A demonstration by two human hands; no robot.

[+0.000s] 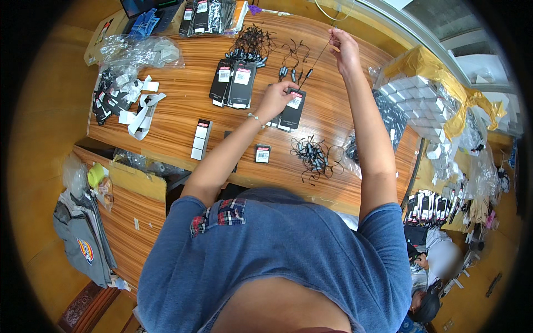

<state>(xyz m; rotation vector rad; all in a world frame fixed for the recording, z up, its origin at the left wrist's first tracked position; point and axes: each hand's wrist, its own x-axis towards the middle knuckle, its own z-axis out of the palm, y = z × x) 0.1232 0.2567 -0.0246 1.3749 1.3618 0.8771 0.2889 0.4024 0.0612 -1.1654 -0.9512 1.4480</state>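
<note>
My left hand (276, 100) pinches the top of a black hang tag (294, 115) that has a white sticker. A thin black string (319, 58) with a small dark tab runs taut up from this tag. Its far end is pinched by my right hand (345, 51), raised at the upper right. A few more strings (284, 71) with grey tabs lie just beyond my left hand. Left of it is a stack of strung black tags (241, 83), their cords bunched at the far end. Nearer me are a tangled heap of loose strings (313, 157) and a small black card (262, 154).
A strip of white labels (201, 140) lies left of my left forearm. Clear plastic bags (144, 51) and discarded label backing (145, 116) cover the table's left side. An open bag of white boxes (419, 102) stands at the right. Another person (425, 302) is at the lower right.
</note>
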